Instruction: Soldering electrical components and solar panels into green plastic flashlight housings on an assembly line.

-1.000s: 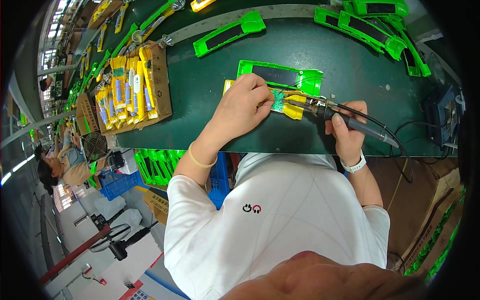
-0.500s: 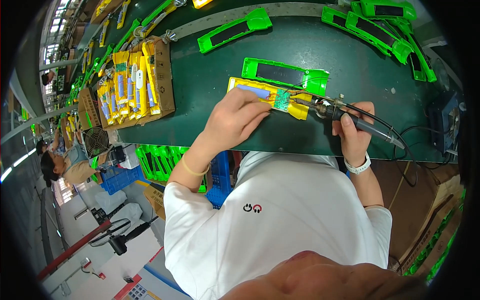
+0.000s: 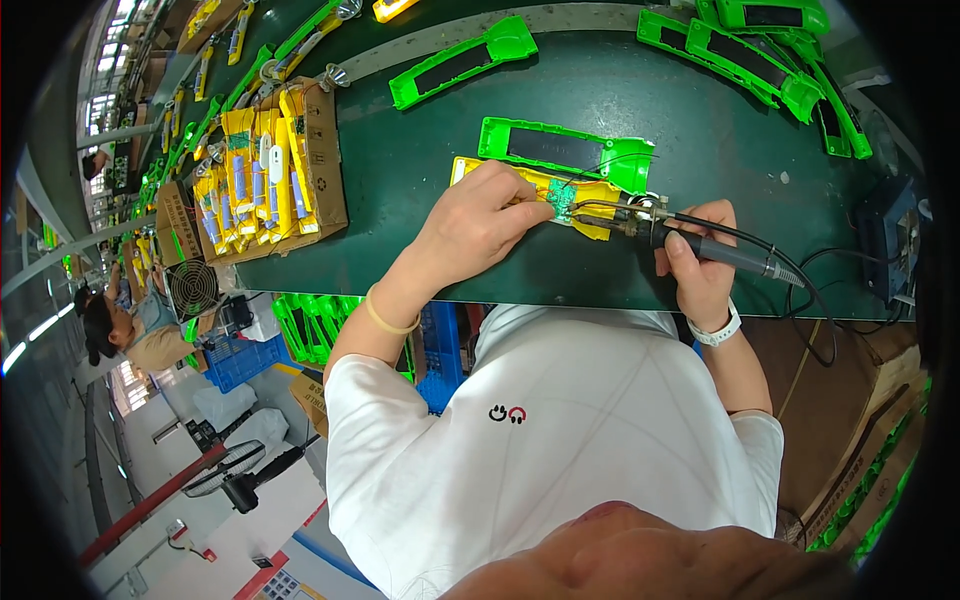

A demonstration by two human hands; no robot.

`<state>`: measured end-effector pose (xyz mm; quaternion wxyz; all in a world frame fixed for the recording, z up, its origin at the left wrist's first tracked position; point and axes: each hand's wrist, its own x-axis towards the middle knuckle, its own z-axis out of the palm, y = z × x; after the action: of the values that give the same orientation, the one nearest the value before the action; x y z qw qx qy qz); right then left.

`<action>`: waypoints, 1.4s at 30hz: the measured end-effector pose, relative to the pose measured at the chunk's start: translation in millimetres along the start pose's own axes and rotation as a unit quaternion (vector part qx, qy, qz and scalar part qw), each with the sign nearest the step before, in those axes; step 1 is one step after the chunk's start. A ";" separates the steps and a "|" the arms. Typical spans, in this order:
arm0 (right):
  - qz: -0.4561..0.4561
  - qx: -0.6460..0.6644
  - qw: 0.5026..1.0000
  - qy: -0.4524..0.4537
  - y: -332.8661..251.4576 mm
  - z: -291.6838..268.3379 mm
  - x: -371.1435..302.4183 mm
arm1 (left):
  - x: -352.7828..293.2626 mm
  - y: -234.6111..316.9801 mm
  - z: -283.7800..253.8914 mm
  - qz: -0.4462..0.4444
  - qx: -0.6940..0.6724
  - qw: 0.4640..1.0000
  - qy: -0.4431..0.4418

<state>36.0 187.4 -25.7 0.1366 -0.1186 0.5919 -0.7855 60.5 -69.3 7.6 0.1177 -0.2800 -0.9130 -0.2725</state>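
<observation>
A yellow housing (image 3: pixel 592 231) lies on the bench in front of me, with a small green circuit board (image 3: pixel 562 194) and thin wires inside it. Over its left part, my left hand (image 3: pixel 482 215) has thumb and fingers pinched together at the board's edge; what lies between the fingertips is too small to make out. My right hand (image 3: pixel 703 268) grips a dark-handled soldering iron (image 3: pixel 735 256), whose metal tip reaches left to the board. Just behind the housing rests an open green shell (image 3: pixel 545 146) with a dark panel, a black wire crossing its right end.
A cardboard box (image 3: pixel 327 160) full of yellow housings stands at the left. Another green shell (image 3: pixel 465 62) lies farther back, and several more (image 3: pixel 745 60) are piled at the far right. A dark blue soldering station (image 3: pixel 885 240) with cables sits at the right edge.
The iron's tip has shifted left onto the circuit board. My left fingers have moved right toward the board and now cover the blue battery seen before.
</observation>
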 end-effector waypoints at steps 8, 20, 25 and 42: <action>0.007 -0.036 0.999 -0.011 2.2 2.8 -0.1 | 4.8 2.4 -1.1 -0.021 0.001 1.000 -0.022; -0.025 0.060 0.993 0.102 -1.6 0.4 3.4 | 3.1 0.2 -11.0 -0.024 -0.010 0.999 -0.042; -0.059 0.036 0.983 0.171 -3.8 -25.1 -3.5 | 9.7 0.8 -9.2 -0.009 -0.075 0.996 -0.051; -0.059 -0.062 0.992 0.088 -7.3 -7.5 62.9 | 32.9 5.3 22.4 -0.162 -0.067 0.984 0.034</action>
<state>-26.0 173.7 -19.2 0.0297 -0.0919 0.6410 -0.7614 35.4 -38.3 3.5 0.0839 -0.1263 -0.9214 -0.3578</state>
